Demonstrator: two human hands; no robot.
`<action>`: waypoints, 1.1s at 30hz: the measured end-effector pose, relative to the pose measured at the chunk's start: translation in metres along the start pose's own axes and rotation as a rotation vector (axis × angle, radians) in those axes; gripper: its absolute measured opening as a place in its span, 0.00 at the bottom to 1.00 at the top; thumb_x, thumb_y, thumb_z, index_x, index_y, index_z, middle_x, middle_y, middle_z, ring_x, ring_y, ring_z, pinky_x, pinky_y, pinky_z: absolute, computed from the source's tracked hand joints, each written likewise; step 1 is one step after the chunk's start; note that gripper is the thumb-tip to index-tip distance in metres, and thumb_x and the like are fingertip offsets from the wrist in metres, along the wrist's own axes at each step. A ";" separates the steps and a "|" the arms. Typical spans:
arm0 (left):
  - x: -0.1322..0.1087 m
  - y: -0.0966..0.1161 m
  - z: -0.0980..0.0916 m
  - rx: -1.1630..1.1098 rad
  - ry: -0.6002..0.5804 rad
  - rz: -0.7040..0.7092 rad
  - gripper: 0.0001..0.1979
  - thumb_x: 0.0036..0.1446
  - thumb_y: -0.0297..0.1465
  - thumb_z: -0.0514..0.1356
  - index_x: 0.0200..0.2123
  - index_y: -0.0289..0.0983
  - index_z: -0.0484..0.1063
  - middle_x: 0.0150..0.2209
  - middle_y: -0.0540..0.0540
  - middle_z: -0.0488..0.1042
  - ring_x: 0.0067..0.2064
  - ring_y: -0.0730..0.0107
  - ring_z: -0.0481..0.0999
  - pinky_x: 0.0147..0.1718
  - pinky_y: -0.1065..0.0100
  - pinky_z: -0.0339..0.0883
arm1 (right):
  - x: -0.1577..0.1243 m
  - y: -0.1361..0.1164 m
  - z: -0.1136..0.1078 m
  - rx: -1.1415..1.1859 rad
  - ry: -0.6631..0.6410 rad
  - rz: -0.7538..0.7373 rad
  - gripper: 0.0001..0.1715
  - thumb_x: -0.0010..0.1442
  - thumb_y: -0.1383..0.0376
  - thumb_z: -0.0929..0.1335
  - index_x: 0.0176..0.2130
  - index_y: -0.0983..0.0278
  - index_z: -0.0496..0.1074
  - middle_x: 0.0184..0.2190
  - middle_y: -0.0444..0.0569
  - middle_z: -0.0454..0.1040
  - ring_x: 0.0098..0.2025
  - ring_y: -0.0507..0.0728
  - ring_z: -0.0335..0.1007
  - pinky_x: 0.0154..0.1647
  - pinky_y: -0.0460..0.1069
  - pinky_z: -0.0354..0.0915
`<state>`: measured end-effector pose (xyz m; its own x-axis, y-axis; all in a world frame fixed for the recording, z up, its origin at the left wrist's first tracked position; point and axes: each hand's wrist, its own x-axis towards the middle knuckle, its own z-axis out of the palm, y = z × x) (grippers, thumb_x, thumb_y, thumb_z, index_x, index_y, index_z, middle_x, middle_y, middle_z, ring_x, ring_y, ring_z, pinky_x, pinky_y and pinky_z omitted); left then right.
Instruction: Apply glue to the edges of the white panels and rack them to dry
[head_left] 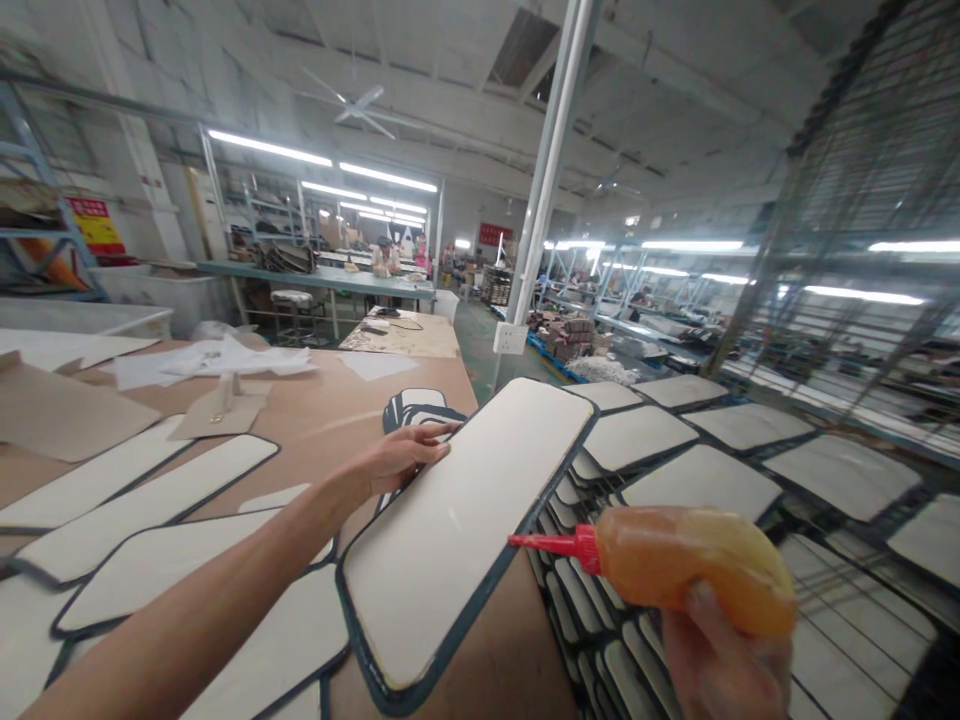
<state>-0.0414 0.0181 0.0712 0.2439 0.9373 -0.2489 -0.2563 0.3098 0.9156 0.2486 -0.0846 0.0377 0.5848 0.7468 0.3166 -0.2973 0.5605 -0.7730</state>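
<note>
A long white panel (472, 520) with rounded corners and a dark border is held tilted over the brown table. My left hand (409, 455) grips its left edge, thumb on the white face, the other fingers partly hidden. My right hand (724, 650) is wrapped round a squeeze bottle (682, 555) of amber liquid, probably glue. The bottle lies nearly level, and its red nozzle (547, 543) points left, its tip at the panel's right border. A thin yellowish line shows along parts of that border. Behind my left hand sits a small stack of similar dark-edged pieces (420, 405).
More white dark-edged panels (150, 510) lie on the brown table (337, 400) at left, with beige pieces (225, 405) and white sheets behind. At right, a wire rack (847, 590) holds several panels. A pole with a socket box (510, 338) stands ahead; people work far back.
</note>
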 end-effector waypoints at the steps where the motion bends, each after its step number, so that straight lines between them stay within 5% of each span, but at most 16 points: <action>1: 0.001 0.001 0.001 0.003 0.007 0.000 0.37 0.40 0.23 0.69 0.56 0.32 0.65 0.32 0.43 0.81 0.28 0.66 0.78 0.26 0.70 0.72 | -0.001 -0.001 0.001 0.006 0.000 0.003 0.29 0.42 0.65 0.77 0.45 0.59 0.73 0.34 0.43 0.78 0.34 0.52 0.73 0.35 0.43 0.70; 7: 0.009 0.004 0.004 0.016 -0.003 0.017 0.34 0.41 0.22 0.68 0.54 0.32 0.68 0.30 0.44 0.80 0.27 0.66 0.78 0.27 0.69 0.72 | -0.006 0.000 -0.003 0.007 -0.008 0.046 0.34 0.42 0.66 0.77 0.49 0.57 0.71 0.47 0.45 0.74 0.35 0.52 0.72 0.31 0.43 0.71; 14: 0.016 0.008 0.007 0.039 -0.011 0.025 0.29 0.39 0.22 0.69 0.49 0.34 0.73 0.32 0.44 0.81 0.30 0.66 0.78 0.31 0.69 0.72 | -0.011 0.002 -0.011 -0.021 -0.075 0.083 0.34 0.44 0.65 0.77 0.51 0.57 0.70 0.30 0.41 0.77 0.31 0.52 0.72 0.30 0.42 0.70; 20: 0.021 0.010 0.008 0.044 0.001 0.032 0.28 0.40 0.23 0.69 0.48 0.33 0.73 0.31 0.44 0.80 0.31 0.65 0.78 0.32 0.67 0.71 | -0.016 0.006 -0.018 -0.016 -0.021 0.152 0.34 0.39 0.65 0.78 0.48 0.57 0.73 0.49 0.45 0.73 0.35 0.53 0.73 0.34 0.44 0.73; 28: 0.025 0.014 0.009 0.054 0.055 0.031 0.27 0.42 0.22 0.67 0.49 0.34 0.72 0.28 0.45 0.80 0.30 0.64 0.77 0.30 0.67 0.71 | -0.025 0.010 -0.017 -0.034 -0.019 0.184 0.37 0.39 0.65 0.78 0.50 0.56 0.71 0.53 0.47 0.69 0.43 0.57 0.72 0.32 0.43 0.72; 33: 0.029 0.015 0.009 0.051 0.149 0.061 0.30 0.43 0.21 0.65 0.53 0.32 0.68 0.27 0.47 0.79 0.26 0.67 0.76 0.27 0.68 0.71 | -0.034 0.020 -0.027 0.032 -0.074 0.274 0.34 0.40 0.66 0.77 0.48 0.55 0.71 0.41 0.46 0.77 0.34 0.57 0.75 0.33 0.48 0.74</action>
<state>-0.0299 0.0488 0.0800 0.0873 0.9686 -0.2328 -0.2176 0.2466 0.9444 0.2432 -0.1085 -0.0033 0.4227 0.8956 0.1385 -0.4612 0.3441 -0.8179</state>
